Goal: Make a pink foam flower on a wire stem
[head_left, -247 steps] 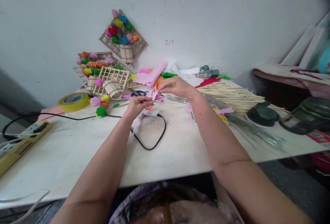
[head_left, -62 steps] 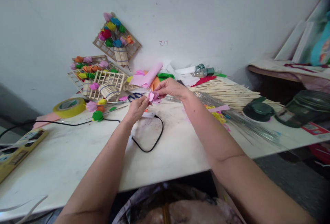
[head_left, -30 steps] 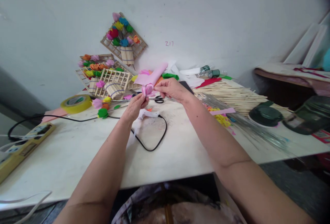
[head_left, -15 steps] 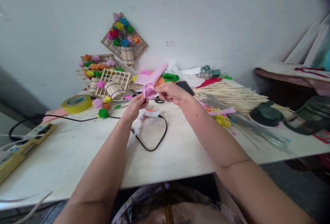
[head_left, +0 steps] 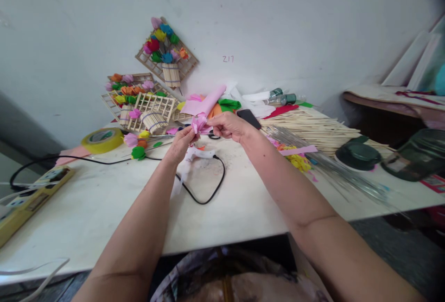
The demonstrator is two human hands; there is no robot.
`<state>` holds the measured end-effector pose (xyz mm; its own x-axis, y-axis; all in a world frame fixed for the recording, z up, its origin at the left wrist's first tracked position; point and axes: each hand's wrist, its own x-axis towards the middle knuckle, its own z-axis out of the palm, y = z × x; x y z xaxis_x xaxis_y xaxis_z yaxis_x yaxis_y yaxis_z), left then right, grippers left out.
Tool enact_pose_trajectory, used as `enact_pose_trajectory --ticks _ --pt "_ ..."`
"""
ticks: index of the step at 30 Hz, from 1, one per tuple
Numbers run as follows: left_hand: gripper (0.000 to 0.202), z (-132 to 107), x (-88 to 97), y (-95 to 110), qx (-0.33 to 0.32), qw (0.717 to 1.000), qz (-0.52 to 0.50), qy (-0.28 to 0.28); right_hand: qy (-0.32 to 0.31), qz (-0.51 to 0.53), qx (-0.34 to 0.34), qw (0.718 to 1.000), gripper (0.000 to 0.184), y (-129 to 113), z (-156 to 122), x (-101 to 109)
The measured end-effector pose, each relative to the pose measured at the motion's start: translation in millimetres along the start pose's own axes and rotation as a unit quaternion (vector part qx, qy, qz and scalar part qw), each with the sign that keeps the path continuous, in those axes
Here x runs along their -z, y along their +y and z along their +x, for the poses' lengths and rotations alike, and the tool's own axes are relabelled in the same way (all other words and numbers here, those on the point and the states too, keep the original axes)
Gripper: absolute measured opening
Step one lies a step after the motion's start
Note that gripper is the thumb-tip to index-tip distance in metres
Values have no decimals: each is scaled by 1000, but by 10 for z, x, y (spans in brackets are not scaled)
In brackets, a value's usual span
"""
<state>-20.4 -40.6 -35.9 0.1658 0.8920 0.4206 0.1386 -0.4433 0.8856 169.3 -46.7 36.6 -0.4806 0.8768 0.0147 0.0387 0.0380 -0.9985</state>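
Note:
A pink paper flower (head_left: 199,123) is held up above the far middle of the table. My left hand (head_left: 182,143) is closed on its lower left side. My right hand (head_left: 227,126) is at the flower's right edge, its fingers pinched together there; whether paper lies between the fingertips is too small to make out. Below the hands lies a white glue gun (head_left: 200,154) with a black cord. Finished paper flowers, among them a green one (head_left: 138,153) and a pink one (head_left: 130,140), lie left of my left hand. Scissors (head_left: 214,137) show partly beneath my right hand.
Wooden lattices with flower baskets (head_left: 171,75) lean on the wall. Yellow tape (head_left: 102,140) and a power strip (head_left: 36,200) are at left. Bamboo sticks (head_left: 309,126), wires (head_left: 333,167), a phone (head_left: 249,118) and a dark jar (head_left: 415,156) occupy the right.
My right hand's fingers have shifted slightly at the pink flower's edge, and the flower's petals look a little more spread. My left hand keeps its hold; the view has moved slightly.

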Motion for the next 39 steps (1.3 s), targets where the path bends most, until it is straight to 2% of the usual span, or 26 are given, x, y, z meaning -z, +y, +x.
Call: enact_pose_trajectory --ticks 18,29,39 --pt "35 -18 -74 110 -1 1000 -17 7 -20 17 -26 999 14 -13 -15 16" --pt "35 3 -45 44 -20 999 44 11 28 11 -55 998 19 -52 -39 -9" --pt "37 7 -24 30 -29 998 52 4 -10 5 -51 999 19 -21 -24 52"
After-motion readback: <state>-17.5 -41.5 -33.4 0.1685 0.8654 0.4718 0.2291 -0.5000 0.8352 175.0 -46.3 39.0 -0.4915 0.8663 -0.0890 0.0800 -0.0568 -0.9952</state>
